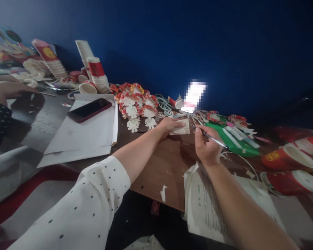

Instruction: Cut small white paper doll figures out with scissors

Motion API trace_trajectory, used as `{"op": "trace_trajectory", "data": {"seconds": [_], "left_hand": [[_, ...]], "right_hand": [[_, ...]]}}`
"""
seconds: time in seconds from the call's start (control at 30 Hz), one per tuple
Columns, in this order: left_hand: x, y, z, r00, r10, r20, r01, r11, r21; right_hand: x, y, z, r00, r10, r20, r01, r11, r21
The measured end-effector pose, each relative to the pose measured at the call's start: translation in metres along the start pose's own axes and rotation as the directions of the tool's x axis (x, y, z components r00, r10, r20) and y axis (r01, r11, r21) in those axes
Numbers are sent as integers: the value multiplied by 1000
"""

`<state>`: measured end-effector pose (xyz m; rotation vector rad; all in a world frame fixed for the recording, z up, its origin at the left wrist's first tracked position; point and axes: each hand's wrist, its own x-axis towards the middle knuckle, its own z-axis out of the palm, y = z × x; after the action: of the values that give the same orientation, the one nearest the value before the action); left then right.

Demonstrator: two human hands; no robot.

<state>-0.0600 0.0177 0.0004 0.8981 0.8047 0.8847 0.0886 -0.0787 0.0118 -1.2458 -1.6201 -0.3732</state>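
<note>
My left hand (169,125) holds a small off-white piece of paper (184,130) on the brown table, its thumb lying over the paper; the other fingers are mostly hidden. Faint lines show on the paper. In my right hand (208,144) is a slim pen (217,140), pinched between thumb and fingers, its tip just off the paper's right edge. Beyond my left hand sits a cluster of cut-out paper figures (131,110) with red and orange frilled collars.
Left of me, a dark phone (90,110) rests on a white paper sheet (78,139). Paper cups (97,74) stand behind it. A lit screen (194,95) leans by the blue wall. Markers (242,135) lie on a green sheet (217,130). Another person's hand (13,86) is at far left.
</note>
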Motion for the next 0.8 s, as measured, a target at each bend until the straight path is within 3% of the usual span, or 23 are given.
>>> {"op": "trace_trajectory", "data": {"seconds": [0.1,0.2,0.33,0.47,0.6,0.8], "left_hand": [[1,-1,0,1000,16,-3,-16,1000,7],[0,-1,1,1000,16,-9,-16,1000,20],[-1,-1,2,1000,5,1,-5,1000,2],[-1,0,1,1000,9,2,-9,999,32],[-1,0,1,1000,13,12,-14,998,66],[-3,0,2,1000,19,7,-20,993,119]], "right_hand": [[-1,2,3,998,62,14,-63,996,61],[-3,10,9,971,229,75,-240,947,213],[-3,21,16,858,474,197,-513,794,326],[0,20,15,724,613,316,-690,633,351],[1,13,16,648,658,383,-758,508,408],[1,8,20,643,660,387,-758,477,446]]}}
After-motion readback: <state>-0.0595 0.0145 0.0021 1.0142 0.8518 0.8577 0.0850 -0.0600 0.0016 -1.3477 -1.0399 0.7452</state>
